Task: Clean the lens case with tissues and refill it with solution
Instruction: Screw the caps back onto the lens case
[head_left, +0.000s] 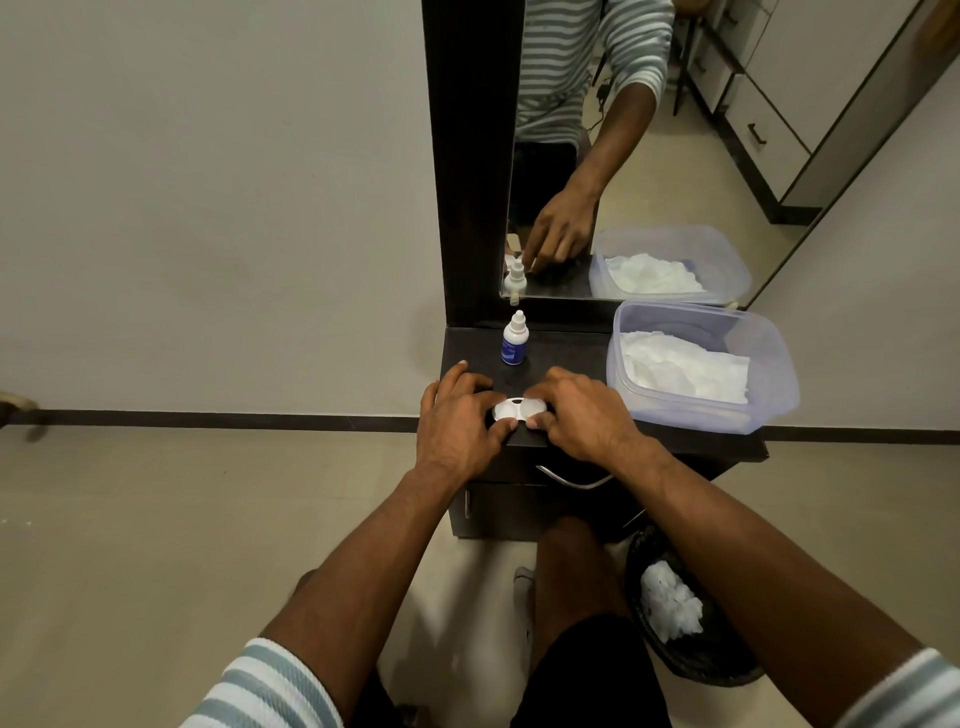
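A white two-well lens case (518, 409) lies near the front edge of a small dark cabinet top (563, 353). My left hand (460, 421) grips its left cap, fingers curled over it and thumb at its front. My right hand (582, 415) grips the right cap the same way. Behind the case stands a small solution bottle (514, 340), white-capped with a blue label, upright. White tissues (685, 371) lie in a clear plastic box (779, 364) at the right of the top.
A mirror (675, 156) in a dark frame rises behind the cabinet. A black waste bin (691, 660) with crumpled tissues stands on the floor at lower right. A metal drawer handle (571, 480) sits below the top's front edge. My knees are under it.
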